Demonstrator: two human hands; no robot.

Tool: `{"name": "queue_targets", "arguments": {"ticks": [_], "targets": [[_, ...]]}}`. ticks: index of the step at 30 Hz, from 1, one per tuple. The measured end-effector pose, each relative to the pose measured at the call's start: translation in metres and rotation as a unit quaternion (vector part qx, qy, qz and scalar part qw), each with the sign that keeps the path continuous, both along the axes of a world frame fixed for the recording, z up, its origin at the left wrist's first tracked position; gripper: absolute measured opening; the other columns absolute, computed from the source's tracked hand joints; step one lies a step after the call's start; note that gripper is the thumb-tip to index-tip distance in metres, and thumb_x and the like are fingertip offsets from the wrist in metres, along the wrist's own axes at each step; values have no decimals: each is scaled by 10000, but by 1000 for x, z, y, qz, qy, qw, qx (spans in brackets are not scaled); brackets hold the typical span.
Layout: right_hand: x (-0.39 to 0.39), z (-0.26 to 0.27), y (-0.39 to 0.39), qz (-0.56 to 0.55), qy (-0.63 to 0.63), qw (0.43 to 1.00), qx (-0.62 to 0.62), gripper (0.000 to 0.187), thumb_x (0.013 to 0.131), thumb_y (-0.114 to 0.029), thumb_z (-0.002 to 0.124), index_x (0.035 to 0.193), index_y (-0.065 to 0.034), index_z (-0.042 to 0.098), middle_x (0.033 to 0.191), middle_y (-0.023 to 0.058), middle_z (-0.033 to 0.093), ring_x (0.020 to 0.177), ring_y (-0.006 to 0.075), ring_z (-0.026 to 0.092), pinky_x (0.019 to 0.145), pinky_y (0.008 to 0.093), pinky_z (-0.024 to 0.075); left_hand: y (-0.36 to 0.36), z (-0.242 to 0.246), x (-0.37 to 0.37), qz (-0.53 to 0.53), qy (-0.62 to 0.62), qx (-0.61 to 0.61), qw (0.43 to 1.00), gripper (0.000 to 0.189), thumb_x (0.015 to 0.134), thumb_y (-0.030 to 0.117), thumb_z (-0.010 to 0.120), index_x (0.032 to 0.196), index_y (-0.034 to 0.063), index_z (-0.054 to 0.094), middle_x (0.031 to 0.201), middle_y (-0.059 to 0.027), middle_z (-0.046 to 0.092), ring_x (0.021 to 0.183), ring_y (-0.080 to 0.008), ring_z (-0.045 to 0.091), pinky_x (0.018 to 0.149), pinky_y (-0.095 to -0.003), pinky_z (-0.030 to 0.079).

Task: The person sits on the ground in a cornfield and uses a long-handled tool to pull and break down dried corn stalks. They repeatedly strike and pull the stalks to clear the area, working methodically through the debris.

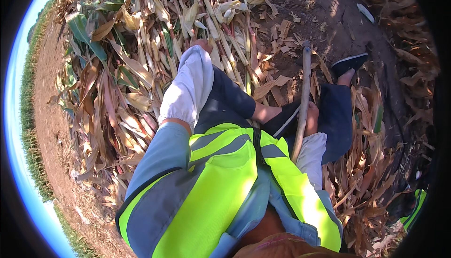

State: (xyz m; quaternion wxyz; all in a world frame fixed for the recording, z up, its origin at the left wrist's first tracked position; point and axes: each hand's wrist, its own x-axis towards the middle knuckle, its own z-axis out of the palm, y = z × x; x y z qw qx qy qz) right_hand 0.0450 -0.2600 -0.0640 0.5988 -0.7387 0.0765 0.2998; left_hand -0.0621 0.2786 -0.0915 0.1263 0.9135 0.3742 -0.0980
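My left hand (203,45) reaches past its white sleeve cover (186,85) onto a heap of cut corn stalks (222,43). Its fingers are mostly hidden, so its grip cannot be made out. Husk-wrapped ears of corn (190,14) lie among the stalks just beyond it. In my right hand (312,117), beside my right thigh, is a wooden tool handle (303,92). The handle slants upward, with a metal-looking fitting (306,44) at its far end. A thin pale strip (287,121) runs close by the handle; what it is stays unclear.
My legs are bent among the stalks, with a dark shoe (348,64) on bare soil (317,14). Dry corn leaves (366,117) cover the ground at right. Part of another person's high-visibility vest (415,208) shows at lower right. Standing green plants (30,113) line the far left.
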Motion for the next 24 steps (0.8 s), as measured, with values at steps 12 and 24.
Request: {"name": "queue_targets", "arguments": {"ticks": [12, 24], "targets": [[3, 6, 4, 11, 4, 999, -32, 148, 929, -154, 543, 862, -35, 599, 621, 45, 570, 450, 141, 550, 409, 273, 439, 36, -13, -19, -330, 40, 122, 935, 232, 810, 156, 553, 948, 126, 737, 1008, -55, 693, 996, -268, 651, 865, -354, 527], [2, -15, -11, -3, -3, 1000, 14, 147, 915, -130, 582, 903, 4, 640, 672, 37, 598, 528, 119, 549, 485, 270, 445, -23, 56, 2, 32, -81, -77, 993, 385, 825, 349, 556, 1085, 103, 697, 1141, -189, 650, 1096, -371, 593, 964, -394, 460]]}}
